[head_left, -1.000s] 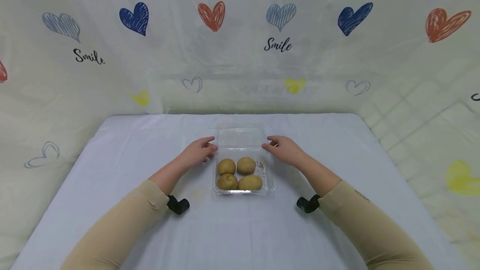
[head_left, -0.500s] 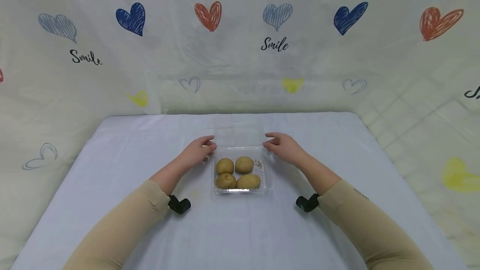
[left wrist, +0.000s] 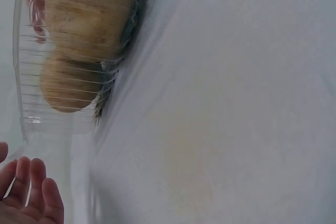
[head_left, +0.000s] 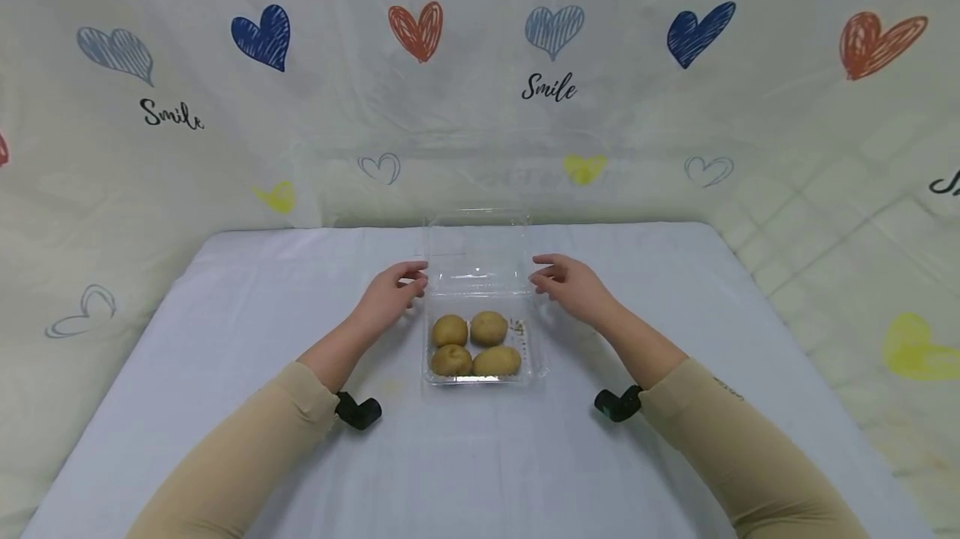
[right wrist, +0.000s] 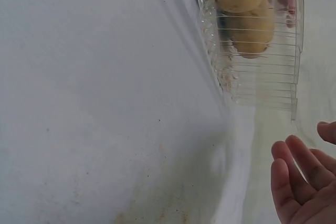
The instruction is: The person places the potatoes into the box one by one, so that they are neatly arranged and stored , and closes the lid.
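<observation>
Since a second ago the clear lid of the plastic clamshell box has swung up from lying flat to nearly upright, with both hands risen beside it. That thin, ribbed box sits mid-desk on the pale cloth, holding four rounded brown potatoes. Left hand and right hand flank the lid edges, each grip open with loosely bent fingers; whether they touch it is unclear.

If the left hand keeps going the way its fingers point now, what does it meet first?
Most likely the left edge of the raised clear lid: the left hand points inward at it, fingertips close beside it. Contact cannot be judged from these views.
</observation>
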{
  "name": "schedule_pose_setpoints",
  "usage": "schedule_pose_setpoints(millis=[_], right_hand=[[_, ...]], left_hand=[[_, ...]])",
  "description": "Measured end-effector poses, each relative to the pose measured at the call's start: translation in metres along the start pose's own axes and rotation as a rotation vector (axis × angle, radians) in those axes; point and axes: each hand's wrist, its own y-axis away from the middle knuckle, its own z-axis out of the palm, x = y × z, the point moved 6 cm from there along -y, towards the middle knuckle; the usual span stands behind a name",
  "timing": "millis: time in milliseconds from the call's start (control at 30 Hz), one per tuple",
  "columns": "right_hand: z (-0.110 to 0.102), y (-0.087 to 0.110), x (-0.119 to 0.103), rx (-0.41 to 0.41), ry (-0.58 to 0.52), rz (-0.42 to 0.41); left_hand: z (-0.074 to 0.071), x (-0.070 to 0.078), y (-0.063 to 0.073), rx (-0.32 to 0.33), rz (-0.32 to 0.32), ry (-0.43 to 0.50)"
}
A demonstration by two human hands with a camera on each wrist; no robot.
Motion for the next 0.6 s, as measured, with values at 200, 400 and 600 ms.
schedule_pose_setpoints(millis=[200, 400, 600], right_hand=[[-0.006, 0.004, -0.008, 0.037, -0.019, -0.020], [-0.010, 0.009, -0.009, 0.060, -0.040, -0.054], [-0.012, 0.017, -0.008, 0.054, -0.019, -0.064]], left_hand=[[-0.005, 0.006, 0.006, 0.051, 0.028, 0.004], [-0.009, 0.013, 0.015, 0.086, 0.067, 0.016], [-0.012, 0.017, 0.024, 0.097, 0.073, 0.044]])
